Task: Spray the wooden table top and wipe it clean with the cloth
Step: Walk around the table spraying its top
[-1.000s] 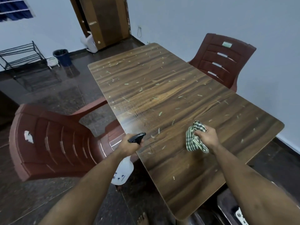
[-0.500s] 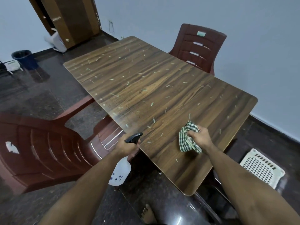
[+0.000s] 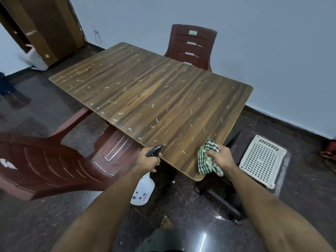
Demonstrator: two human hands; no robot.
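The wooden table top (image 3: 154, 95) fills the middle of the head view and is strewn with several small pale scraps. My left hand (image 3: 148, 160) grips a white spray bottle (image 3: 142, 190) with a black nozzle, held at the table's near edge with the nozzle pointing over the wood. My right hand (image 3: 221, 157) is closed on a green-and-white checked cloth (image 3: 206, 160), which rests bunched on the near right corner of the table.
A dark red plastic chair (image 3: 45, 166) stands at the near left, partly tucked under the table. Another red chair (image 3: 193, 46) sits at the far side against the pale wall. A white perforated stool (image 3: 262, 160) stands on the floor to the right. A wooden door (image 3: 41, 24) is at the far left.
The view has swung right and pulled back from the table. Both hands now sit nearer the table's front corner, still holding the bottle and cloth.
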